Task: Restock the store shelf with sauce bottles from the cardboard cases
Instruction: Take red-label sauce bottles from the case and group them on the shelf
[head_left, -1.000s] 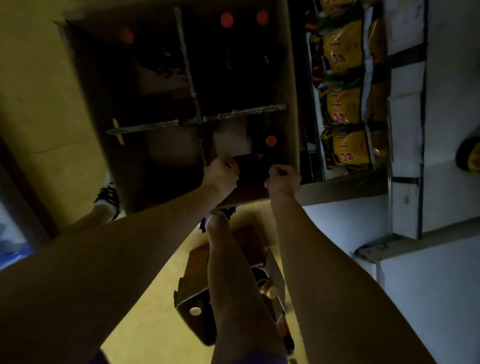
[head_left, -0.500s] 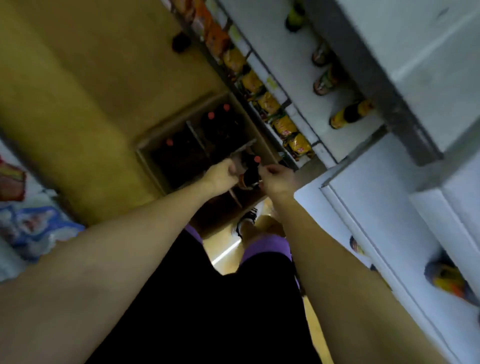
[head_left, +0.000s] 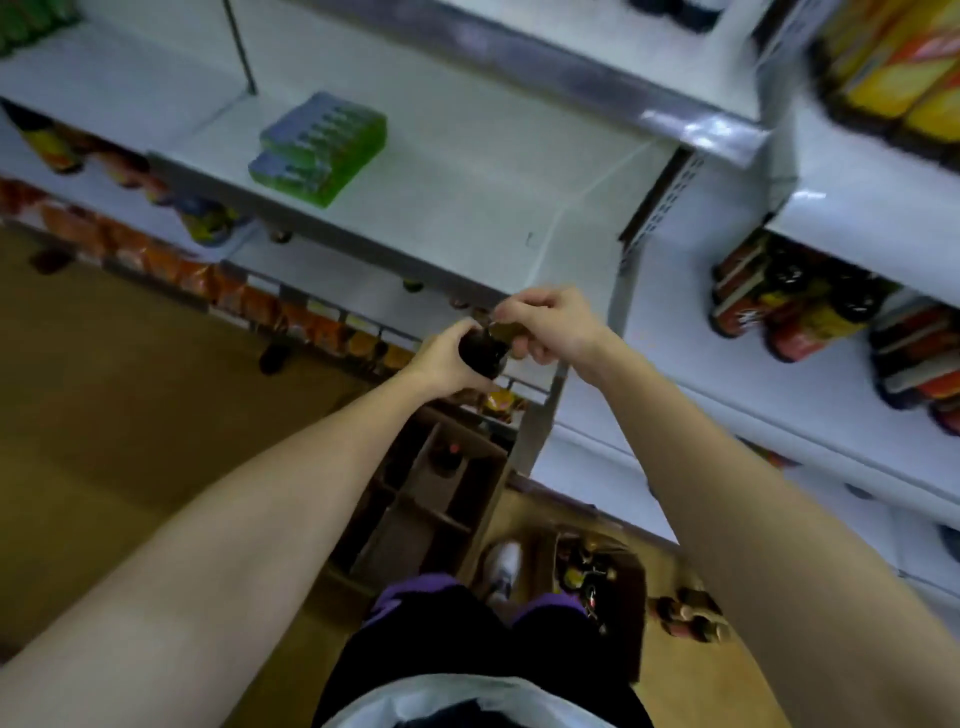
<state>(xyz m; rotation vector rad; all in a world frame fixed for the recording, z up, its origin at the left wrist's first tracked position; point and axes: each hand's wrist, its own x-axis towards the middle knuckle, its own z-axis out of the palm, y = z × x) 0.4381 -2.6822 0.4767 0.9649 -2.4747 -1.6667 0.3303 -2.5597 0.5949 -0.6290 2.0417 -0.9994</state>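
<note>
Up near the front edge of the shelf (head_left: 467, 171), both hands meet on one dark sauce bottle (head_left: 480, 352). The left hand (head_left: 449, 361) curls around its body from the left; the right hand (head_left: 553, 322) closes its fingers over the top end, so the cap is hidden. Motion blur softens the bottle, and its label cannot be read. Below, between the forearms, an open cardboard case (head_left: 441, 493) with dividers sits on the floor, one red-capped bottle showing inside. A green pack (head_left: 322, 145) lies further back on the shelf.
</note>
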